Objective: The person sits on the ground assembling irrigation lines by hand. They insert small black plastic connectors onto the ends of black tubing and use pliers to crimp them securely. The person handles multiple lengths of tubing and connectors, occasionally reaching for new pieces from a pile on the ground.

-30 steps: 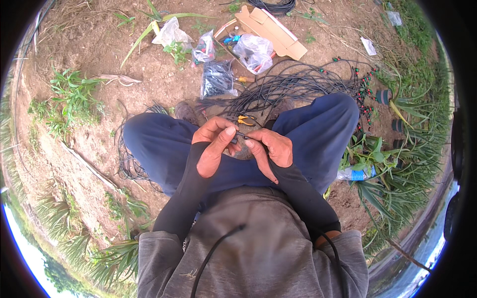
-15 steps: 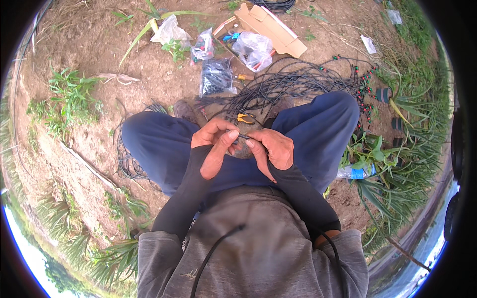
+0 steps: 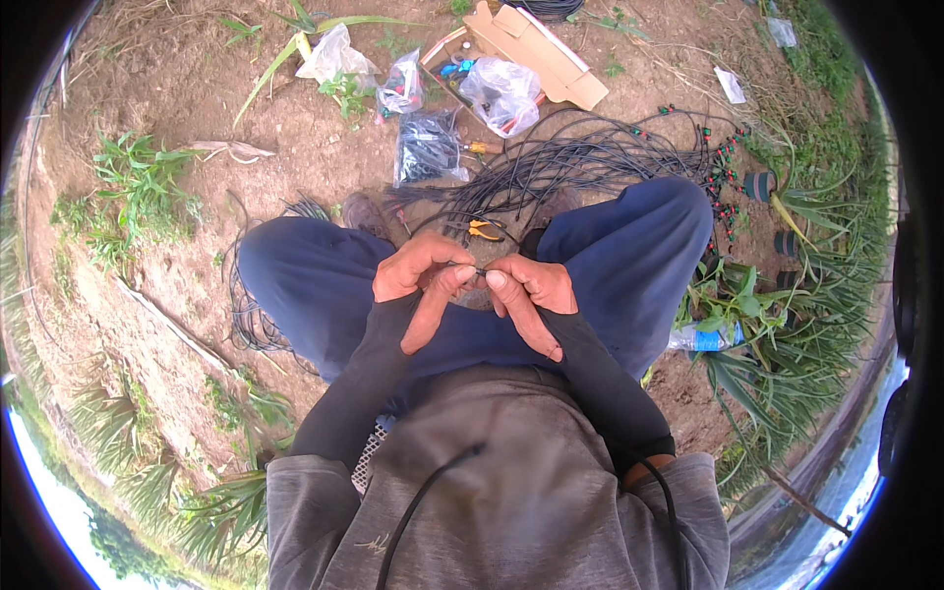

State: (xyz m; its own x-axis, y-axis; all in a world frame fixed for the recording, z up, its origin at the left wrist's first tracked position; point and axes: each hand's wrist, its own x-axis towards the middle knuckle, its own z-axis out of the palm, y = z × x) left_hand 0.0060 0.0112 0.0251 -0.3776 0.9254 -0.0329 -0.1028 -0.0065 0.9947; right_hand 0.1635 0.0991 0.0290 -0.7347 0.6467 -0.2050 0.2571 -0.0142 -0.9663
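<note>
My left hand [image 3: 423,280] and my right hand [image 3: 536,290] meet in front of me between my bent knees. The thumb and fingers of each pinch a small, thin black piece [image 3: 481,271], possibly tubing or a fitting; fingers cover most of it. Just beyond my fingertips lies a tool with yellow-orange handles [image 3: 482,230], like pliers or cutters. Past it, long thin black tubes [image 3: 560,162] spread to the right, many tipped with red and green fittings [image 3: 723,162]. A clear bag of small black parts [image 3: 428,149] lies near my left foot.
An opened cardboard box [image 3: 541,54] holds a clear plastic bag [image 3: 501,95] and blue items. Smaller plastic bags [image 3: 337,59] lie left of it. More black tubing [image 3: 258,305] coils beside my left knee. A plastic bottle [image 3: 708,339] rests among plants at right.
Both hands have shifted slightly and their fingertips have drawn closer together around the small black piece. My right thumb now lies along it. The things on the ground stay put.
</note>
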